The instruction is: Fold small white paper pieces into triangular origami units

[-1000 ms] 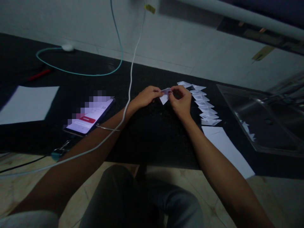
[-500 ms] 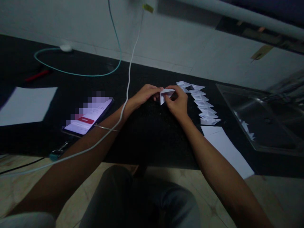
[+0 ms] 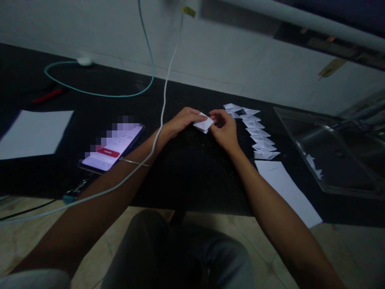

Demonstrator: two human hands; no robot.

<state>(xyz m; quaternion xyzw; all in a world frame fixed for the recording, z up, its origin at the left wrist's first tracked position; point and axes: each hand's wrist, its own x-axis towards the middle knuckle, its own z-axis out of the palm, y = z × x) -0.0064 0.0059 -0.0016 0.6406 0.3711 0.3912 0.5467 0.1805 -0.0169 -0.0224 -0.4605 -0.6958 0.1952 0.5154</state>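
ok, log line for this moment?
left hand: pinching folded paper | right hand: at paper's right edge | folded pieces: lined up, rightward | phone: screen lit

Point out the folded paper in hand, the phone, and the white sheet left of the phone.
Folded paper [image 3: 205, 124], head view: upper face.
Phone [image 3: 113, 143], head view: lit screen.
White sheet [image 3: 36, 134], head view: middle of its top.

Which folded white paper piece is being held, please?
The folded white paper piece pinched in the left hand; the others lie unheld on black countertop.
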